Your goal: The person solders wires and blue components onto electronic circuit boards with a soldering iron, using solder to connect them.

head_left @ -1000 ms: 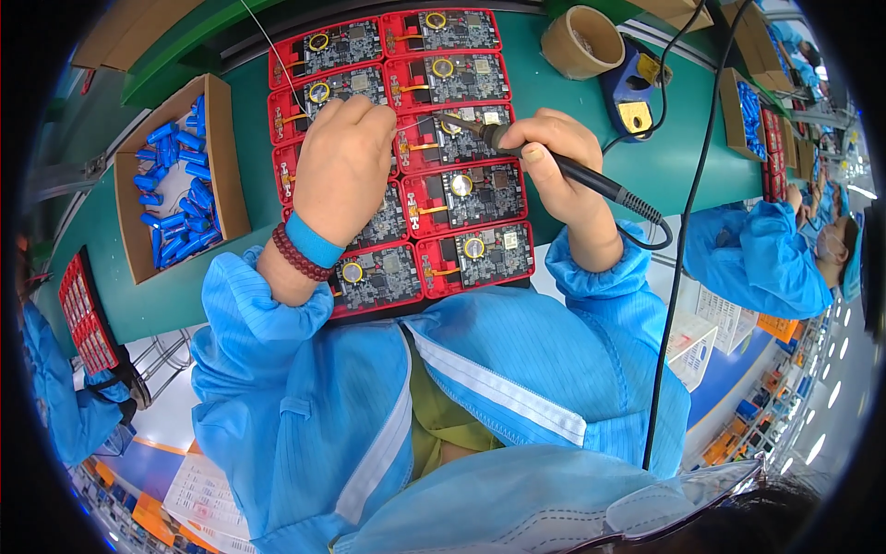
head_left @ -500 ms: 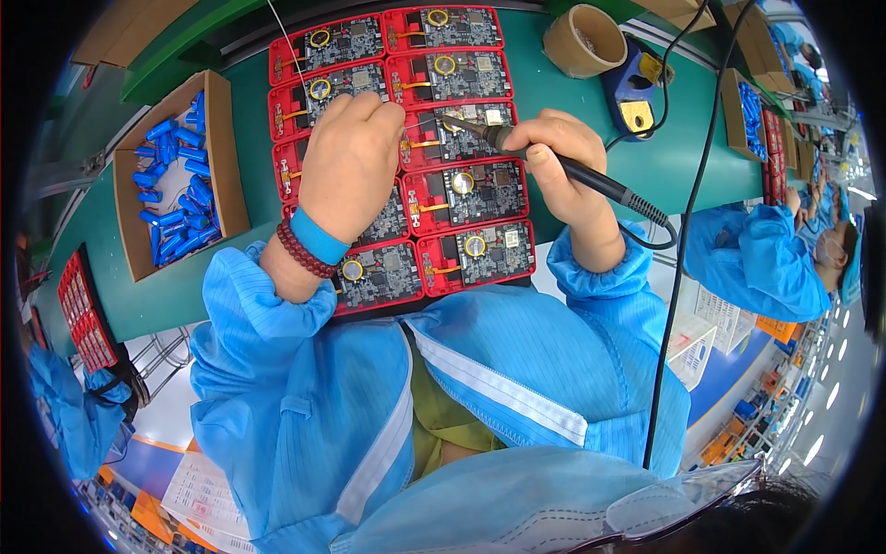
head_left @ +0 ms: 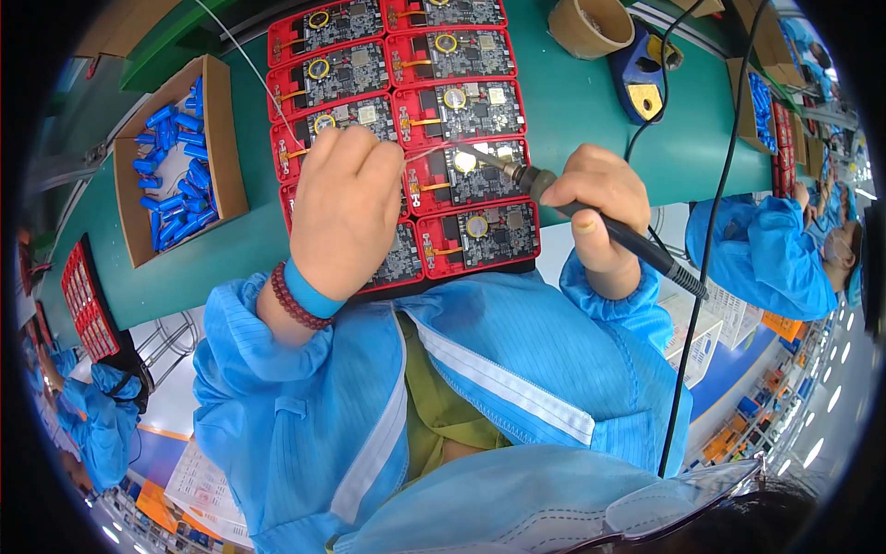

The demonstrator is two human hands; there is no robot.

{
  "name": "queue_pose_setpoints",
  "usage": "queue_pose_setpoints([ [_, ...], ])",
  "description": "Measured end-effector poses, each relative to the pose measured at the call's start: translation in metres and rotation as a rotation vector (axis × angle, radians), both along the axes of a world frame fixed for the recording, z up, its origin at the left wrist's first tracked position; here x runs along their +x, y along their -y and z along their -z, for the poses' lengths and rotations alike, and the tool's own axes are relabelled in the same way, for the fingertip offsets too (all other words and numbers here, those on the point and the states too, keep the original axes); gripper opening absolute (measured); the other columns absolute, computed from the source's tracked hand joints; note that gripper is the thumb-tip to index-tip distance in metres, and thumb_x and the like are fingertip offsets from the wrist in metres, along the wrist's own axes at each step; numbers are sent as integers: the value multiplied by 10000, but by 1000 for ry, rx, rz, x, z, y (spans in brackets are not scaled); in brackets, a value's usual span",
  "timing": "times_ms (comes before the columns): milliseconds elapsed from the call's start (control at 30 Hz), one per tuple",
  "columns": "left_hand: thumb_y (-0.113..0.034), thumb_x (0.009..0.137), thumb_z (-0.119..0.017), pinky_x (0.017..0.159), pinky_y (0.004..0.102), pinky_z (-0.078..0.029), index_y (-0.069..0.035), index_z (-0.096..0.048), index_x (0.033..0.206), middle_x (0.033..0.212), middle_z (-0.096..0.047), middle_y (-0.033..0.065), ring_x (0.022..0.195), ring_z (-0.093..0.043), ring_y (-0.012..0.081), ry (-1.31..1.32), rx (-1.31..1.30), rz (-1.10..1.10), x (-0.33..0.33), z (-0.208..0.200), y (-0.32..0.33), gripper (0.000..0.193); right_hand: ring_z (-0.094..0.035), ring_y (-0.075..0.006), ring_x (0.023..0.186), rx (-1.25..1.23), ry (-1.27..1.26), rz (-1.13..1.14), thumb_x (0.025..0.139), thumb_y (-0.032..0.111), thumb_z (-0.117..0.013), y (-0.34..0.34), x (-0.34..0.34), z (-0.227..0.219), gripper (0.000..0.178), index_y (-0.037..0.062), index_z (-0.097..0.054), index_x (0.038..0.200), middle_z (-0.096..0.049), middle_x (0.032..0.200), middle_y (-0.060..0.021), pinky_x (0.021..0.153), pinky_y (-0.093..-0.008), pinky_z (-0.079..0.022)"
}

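Note:
My right hand (head_left: 604, 208) grips a soldering iron (head_left: 637, 245) by its black handle. Its tip points left, over the right-column circuit board (head_left: 494, 175) second from the near end, close to a shiny round coin cell. My left hand (head_left: 346, 208) is closed around a thin solder wire (head_left: 247, 60), which trails up to the far left; its free end comes out by the fingers and reaches toward the iron's tip. Beneath both hands lie two columns of red plastic cases (head_left: 531, 242), each with a dark board and a round cell. My left hand hides several left-column boards.
A cardboard box (head_left: 231, 148) of blue cylindrical cells stands on the green table (head_left: 572, 102) at left. At the far right are a round tan pot (head_left: 591, 28) and a blue iron stand (head_left: 641, 78) with yellow sponge. A black cable (head_left: 706, 231) hangs at right. Co-workers sit on both sides.
The iron's tip and the solder's end have moved nearer to me, from the third right-column board to the fourth. The whole view has shifted slightly.

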State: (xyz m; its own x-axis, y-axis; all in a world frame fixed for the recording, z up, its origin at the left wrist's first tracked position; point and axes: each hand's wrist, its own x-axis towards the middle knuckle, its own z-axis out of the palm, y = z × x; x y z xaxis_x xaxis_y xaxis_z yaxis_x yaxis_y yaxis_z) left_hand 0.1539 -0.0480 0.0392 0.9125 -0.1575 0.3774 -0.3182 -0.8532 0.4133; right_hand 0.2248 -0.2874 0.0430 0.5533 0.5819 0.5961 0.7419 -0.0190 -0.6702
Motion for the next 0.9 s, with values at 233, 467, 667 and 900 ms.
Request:
queue_pose_setpoints([
  [233,15,678,-609,680,388,-427,-32,-547,785,774,-481,114,757,-483,294,-41,30,6,-6,17,9,132,-484,-205,476,-35,-29,35,840,248,-592,1,-11,15,203,57,-618,777,-587,615,-42,457,-327,-366],
  [467,-8,752,-621,664,394,-428,-18,-567,814,773,-495,121,755,-493,302,-20,43,-4,-7,17,9,83,-505,-207,514,-82,-42,45,828,214,-598,3,-12,16,161,60,-616,783,-604,654,-43,485,-323,-386],
  [667,5,707,-612,675,394,-429,-25,-552,785,769,-491,117,757,-493,300,-7,39,5,-5,19,9,102,-506,-209,518,-70,-46,43,826,197,-597,0,-11,20,150,50,-614,800,-615,675,-53,491,-322,-391],
  [900,15,652,-604,683,398,-431,-34,-530,756,769,-486,112,762,-494,298,19,54,15,-1,23,9,136,-504,-211,517,-108,-44,33,827,199,-601,0,-11,21,153,49,-613,802,-620,692,-58,495,-326,-395],
])
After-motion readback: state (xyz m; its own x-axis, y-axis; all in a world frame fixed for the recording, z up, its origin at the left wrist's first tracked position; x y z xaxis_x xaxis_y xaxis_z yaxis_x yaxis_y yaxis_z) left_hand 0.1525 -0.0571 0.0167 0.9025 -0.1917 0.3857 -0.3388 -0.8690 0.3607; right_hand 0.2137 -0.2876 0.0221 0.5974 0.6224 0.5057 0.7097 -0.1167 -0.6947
